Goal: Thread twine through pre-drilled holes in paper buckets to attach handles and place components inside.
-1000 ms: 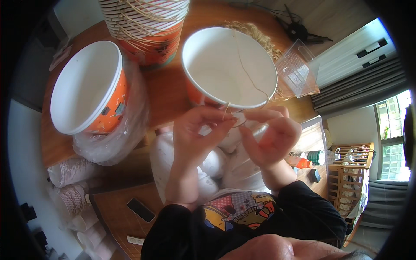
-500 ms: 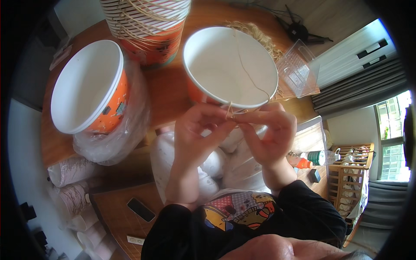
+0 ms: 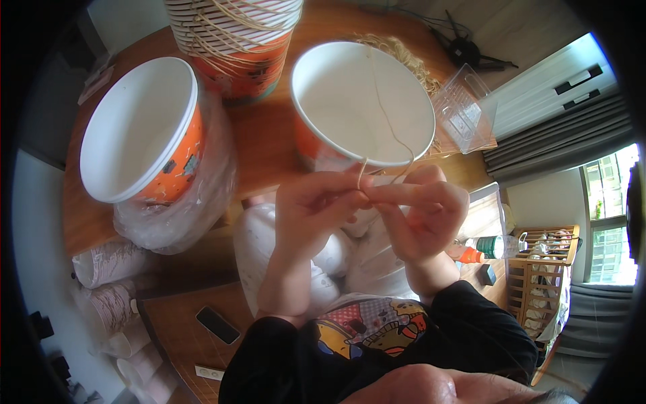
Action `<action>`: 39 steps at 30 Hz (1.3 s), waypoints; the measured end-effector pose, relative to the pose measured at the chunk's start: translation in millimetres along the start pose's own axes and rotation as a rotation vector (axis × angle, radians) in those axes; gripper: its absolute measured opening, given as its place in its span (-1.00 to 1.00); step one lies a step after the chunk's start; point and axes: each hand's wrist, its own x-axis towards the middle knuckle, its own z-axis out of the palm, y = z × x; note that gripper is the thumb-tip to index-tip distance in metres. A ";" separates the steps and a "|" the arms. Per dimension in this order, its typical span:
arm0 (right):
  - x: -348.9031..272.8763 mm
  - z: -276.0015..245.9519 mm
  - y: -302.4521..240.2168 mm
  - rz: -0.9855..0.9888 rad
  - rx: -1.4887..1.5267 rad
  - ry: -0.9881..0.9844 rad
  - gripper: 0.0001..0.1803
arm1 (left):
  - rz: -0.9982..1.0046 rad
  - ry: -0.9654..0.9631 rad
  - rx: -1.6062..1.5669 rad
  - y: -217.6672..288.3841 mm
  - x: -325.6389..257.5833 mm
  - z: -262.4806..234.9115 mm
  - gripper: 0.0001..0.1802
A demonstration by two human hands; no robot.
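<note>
An orange paper bucket (image 3: 363,101) with a white inside stands on the table in front of me. A thin tan cord (image 3: 382,108) runs from its far rim across the opening and over the near rim to my hands. My left hand (image 3: 316,209) pinches the cord just below the near rim. Against it, my right hand (image 3: 424,209) pinches the cord too, fingertips almost touching the left ones. A short loop of cord rises from the pinch to the near rim. Any knot between the fingertips is hidden.
Left on the table, another orange bucket (image 3: 138,131) lies tilted on clear plastic wrap (image 3: 195,215). Behind it rises a stack of corded buckets (image 3: 235,47). A bundle of cord (image 3: 404,57) and a clear plastic box (image 3: 465,111) sit right. A phone (image 3: 218,325) lies lower left.
Both hands have shifted slightly right, still pinching the cord. The cord's slack by the near rim now bends upward in a narrower curve. The buckets appear slightly shifted in view.
</note>
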 end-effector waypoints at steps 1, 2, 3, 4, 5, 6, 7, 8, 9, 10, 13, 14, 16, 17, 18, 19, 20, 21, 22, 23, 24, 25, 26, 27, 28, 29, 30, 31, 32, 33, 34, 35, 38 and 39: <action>0.0 0.7 -0.3 -0.001 -0.008 0.002 -0.67 | -0.002 0.001 -0.005 0.4 0.1 -0.4 -0.73; 1.1 1.6 -0.2 -0.002 -0.007 0.001 -0.67 | -0.004 0.002 -0.010 0.8 0.2 -0.8 -0.72; 2.6 2.7 -0.2 -0.045 -0.028 0.011 -0.66 | -0.003 0.004 -0.010 0.2 -0.1 -1.3 -0.72; 3.9 3.8 -0.2 -0.089 -0.047 0.021 -0.65 | 0.013 0.017 -0.028 -1.3 -0.4 -1.8 -0.73; 3.8 5.3 0.9 -0.089 -0.045 0.019 -0.65 | 0.029 0.030 -0.045 -1.9 -0.7 -1.9 -0.74; 2.5 6.3 3.2 -0.138 -0.113 0.046 -0.65 | 0.029 0.029 -0.049 -2.3 -0.4 -1.2 -0.74; 2.1 7.1 4.5 -0.187 -0.180 0.072 -0.64 | 0.059 0.047 -0.018 -1.8 0.0 0.0 -0.76; 3.4 7.9 4.1 -0.188 -0.183 0.071 -0.64 | 0.088 0.065 0.013 -1.1 0.4 1.3 -0.77; 5.4 9.3 3.4 -0.211 -0.221 0.088 -0.64 | 0.089 0.068 0.014 0.4 0.5 2.5 -0.77; 7.2 10.1 2.9 -0.234 -0.258 0.105 -0.64 | 0.129 0.091 0.092 2.1 0.7 3.9 -0.78; 10.3 10.9 2.4 -0.269 -0.339 0.129 -0.65 | 0.243 0.158 0.291 -1.0 1.5 6.0 -0.77; 11.5 10.3 1.9 -0.270 -0.338 0.127 -0.65 | 0.316 0.201 0.411 -2.2 1.9 6.0 -0.77; 14.2 8.5 1.5 -0.312 -0.420 0.083 -0.63 | 0.418 0.221 0.610 2.9 2.8 5.7 -0.76; 15.6 8.4 1.9 -0.313 -0.418 0.080 -0.63 | 0.518 0.237 0.810 5.3 3.4 5.7 -0.75; 17.6 8.4 1.8 -0.351 -0.440 0.066 -0.62 | 0.520 0.240 0.811 6.7 5.0 5.9 -0.75; 19.3 8.4 1.5 -0.388 -0.461 0.053 -0.61 | 0.648 0.257 0.915 7.8 7.2 5.9 -0.74; 20.7 8.1 0.3 -0.391 -0.459 0.050 -0.61 | 0.776 0.275 1.019 8.9 8.2 6.0 -0.74; 21.9 7.4 -0.3 -0.404 -0.476 0.033 -0.61 | 0.776 0.276 1.018 9.3 8.5 6.1 -0.74; 22.8 7.2 -0.3 -0.417 -0.493 0.015 -0.60 | 0.802 0.289 1.058 9.6 8.7 6.2 -0.74; 23.1 7.5 0.8 -0.418 -0.494 0.014 -0.60 | 0.827 0.301 1.097 9.5 8.8 6.0 -0.75; 23.5 8.0 1.1 -0.435 -0.493 0.019 -0.60 | 0.828 0.303 1.098 10.5 8.8 5.9 -0.75; 24.2 8.3 1.4 -0.452 -0.493 0.023 -0.60 | 0.850 0.298 1.131 11.4 9.0 5.4 -0.75; 25.8 8.2 1.2 -0.453 -0.492 0.023 -0.60 | 0.873 0.293 1.164 12.1 9.0 5.3 -0.75; 27.8 8.2 1.2 -0.489 -0.495 0.015 -0.58 | 0.873 0.294 1.165 12.1 8.7 5.3 -0.75; 29.1 8.0 0.8 -0.524 -0.498 0.007 -0.57 | 0.880 0.302 1.169 11.9 8.4 5.7 -0.75; 29.2 7.4 -0.1 -0.525 -0.497 0.007 -0.57 | 0.887 0.310 1.172 11.7 8.1 6.0 -0.75; 28.7 6.7 -1.1 -0.515 -0.503 -0.013 -0.57 | 0.887 0.311 1.174 11.6 7.6 5.8 -0.75; 28.5 6.6 -1.6 -0.504 -0.510 -0.032 -0.58 | 0.886 0.315 1.174 11.3 7.2 5.5 -0.76; 28.6 7.4 -1.5 -0.505 -0.508 -0.033 -0.58 | 0.884 0.319 1.174 11.0 6.9 5.2 -0.76; 29.0 8.6 -2.0 -0.494 -0.497 -0.029 -0.60 | 0.885 0.319 1.174 10.4 7.0 5.3 -0.76; 29.2 9.7 -2.6 -0.483 -0.487 -0.026 -0.62 | 0.875 0.318 1.152 9.7 7.5 5.2 -0.77; 29.6 10.6 -4.6 -0.483 -0.487 -0.026 -0.62 | 0.865 0.316 1.131 9.4 7.7 5.5 -0.77; 31.3 10.5 -8.0 -0.425 -0.487 -0.013 -0.65 | 0.817 0.317 1.101 9.9 8.3 7.8 -0.76; 32.3 8.2 -6.9 -0.434 -0.471 -0.015 -0.63 | 0.817 0.318 1.101 9.3 8.2 7.9 -0.76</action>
